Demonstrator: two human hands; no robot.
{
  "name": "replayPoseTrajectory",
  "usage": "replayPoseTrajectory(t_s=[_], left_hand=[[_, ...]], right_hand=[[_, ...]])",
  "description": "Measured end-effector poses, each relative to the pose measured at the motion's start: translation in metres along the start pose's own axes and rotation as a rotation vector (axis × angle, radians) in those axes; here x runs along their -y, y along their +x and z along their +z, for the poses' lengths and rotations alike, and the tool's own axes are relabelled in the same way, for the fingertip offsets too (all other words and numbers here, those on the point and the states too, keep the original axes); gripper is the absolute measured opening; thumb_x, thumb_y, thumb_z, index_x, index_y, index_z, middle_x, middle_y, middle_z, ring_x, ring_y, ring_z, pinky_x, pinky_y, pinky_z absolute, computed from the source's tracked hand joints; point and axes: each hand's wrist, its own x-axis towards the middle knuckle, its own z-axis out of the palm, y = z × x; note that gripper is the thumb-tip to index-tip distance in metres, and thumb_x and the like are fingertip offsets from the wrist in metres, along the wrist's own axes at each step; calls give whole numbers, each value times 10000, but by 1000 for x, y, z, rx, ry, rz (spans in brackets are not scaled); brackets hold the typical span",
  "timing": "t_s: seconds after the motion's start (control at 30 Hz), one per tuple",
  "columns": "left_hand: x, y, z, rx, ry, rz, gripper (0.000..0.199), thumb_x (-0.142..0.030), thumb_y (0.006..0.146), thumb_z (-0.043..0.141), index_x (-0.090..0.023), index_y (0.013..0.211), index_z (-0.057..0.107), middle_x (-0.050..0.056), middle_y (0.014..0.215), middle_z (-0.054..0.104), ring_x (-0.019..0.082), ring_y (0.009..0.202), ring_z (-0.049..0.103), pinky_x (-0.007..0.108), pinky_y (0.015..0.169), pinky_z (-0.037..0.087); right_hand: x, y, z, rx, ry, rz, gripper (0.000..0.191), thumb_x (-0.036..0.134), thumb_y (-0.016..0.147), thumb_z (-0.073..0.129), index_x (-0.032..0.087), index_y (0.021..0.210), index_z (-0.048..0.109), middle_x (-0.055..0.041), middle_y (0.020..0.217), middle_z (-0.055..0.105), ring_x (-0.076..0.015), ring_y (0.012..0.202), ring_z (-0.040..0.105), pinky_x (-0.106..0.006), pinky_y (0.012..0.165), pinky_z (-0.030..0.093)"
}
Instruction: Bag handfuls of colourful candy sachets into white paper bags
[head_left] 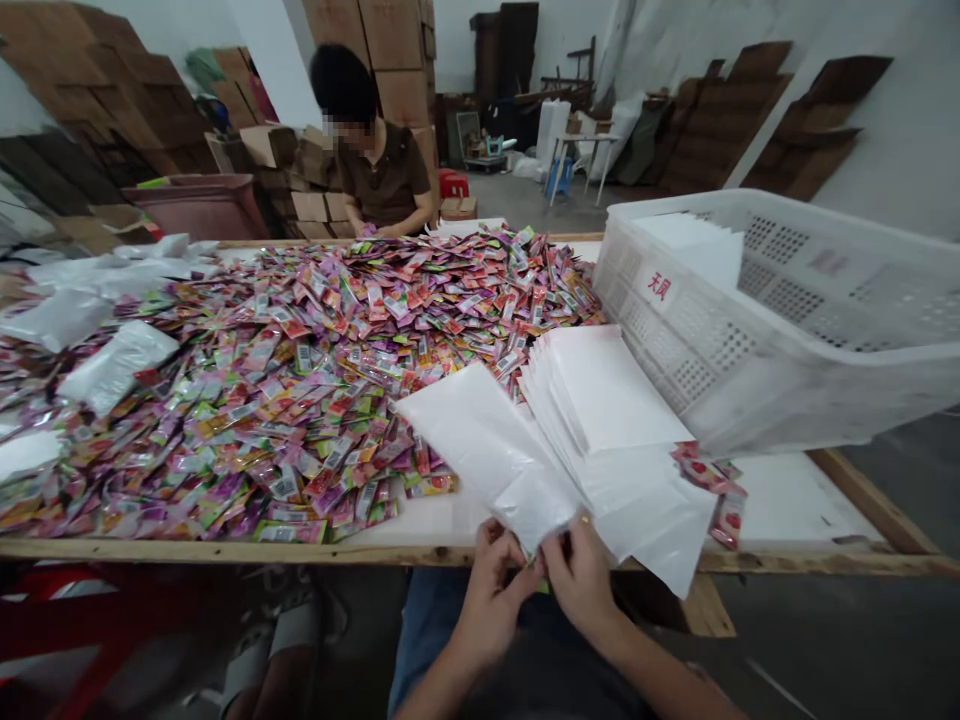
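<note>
Both my hands meet at the table's front edge, at the near end of a white plastic bag. My left hand [496, 580] has its fingers pinched at the bag's end, where a bit of green shows. Close beside it, my right hand [581, 572] grips the right corner of the same white bag [495, 440]. The bag lies slanting away over the table, its near part wrinkled. Right of it is a fanned stack of white bags [611, 390]. A large pile of small colourful packets [322, 370] spreads behind and to the left.
A white plastic crate [787, 330] stands on the right, with white bags inside. Several red packets [724, 500] lie before it. Filled white bags [120, 365] rest at left. A person [386, 175] sits across the wood-edged table [300, 550]. Someone's feet show below left.
</note>
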Motion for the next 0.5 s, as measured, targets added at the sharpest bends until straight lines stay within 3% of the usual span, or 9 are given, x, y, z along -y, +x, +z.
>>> replayPoseTrajectory(t_s=[0.07, 0.13, 0.2, 0.27, 0.37, 0.43, 0.5], left_hand=[[-4, -2, 7, 148, -204, -135, 213, -254, 521, 653, -161, 508, 461, 16, 676, 541, 144, 652, 508, 257, 638, 415], [1, -4, 9, 210, -386, -335, 122, -222, 474, 574, -160, 548, 499, -10, 543, 500, 111, 498, 446, 248, 530, 382], [11, -6, 5, 165, -458, -474, 186, -198, 444, 519, -155, 624, 547, -22, 517, 489, 98, 462, 426, 237, 502, 371], [23, -11, -3, 129, -451, -523, 241, -187, 450, 520, -155, 684, 563, -18, 574, 520, 110, 526, 474, 239, 542, 404], [34, -21, -16, 98, -271, -425, 238, -217, 531, 582, -171, 763, 553, -2, 711, 576, 140, 658, 529, 256, 616, 439], [36, -27, -18, 56, -3, -247, 202, -235, 613, 591, -184, 806, 556, 17, 759, 606, 160, 700, 543, 270, 662, 443], [35, -31, -15, 91, 250, -77, 206, -227, 673, 575, -187, 875, 584, 51, 824, 644, 191, 755, 561, 294, 737, 439]], right_hand=[[12, -17, -22, -111, -106, -32, 180, 325, 824, 391, 207, 751, 505, -69, 721, 530, -220, 711, 495, -359, 651, 415], [24, -27, -34, -112, -234, -105, 192, 312, 829, 401, 198, 894, 540, -112, 897, 547, -270, 880, 482, -431, 775, 387], [28, -30, -30, -27, -336, -119, 201, 254, 826, 394, 195, 928, 556, -118, 960, 542, -288, 952, 459, -460, 832, 355], [23, -29, -17, 65, -388, -78, 202, 190, 804, 389, 174, 877, 576, -118, 910, 551, -284, 919, 469, -444, 813, 369], [9, -27, 7, 131, -427, -39, 221, 154, 780, 382, 136, 856, 588, -133, 878, 552, -282, 871, 469, -433, 782, 384], [2, -27, 16, 121, -429, -41, 221, 151, 782, 374, 134, 854, 583, -137, 899, 548, -280, 882, 460, -440, 801, 377], [-1, -27, 20, 82, -403, -44, 198, 153, 781, 381, 146, 841, 569, -125, 901, 539, -272, 897, 457, -434, 825, 374]])
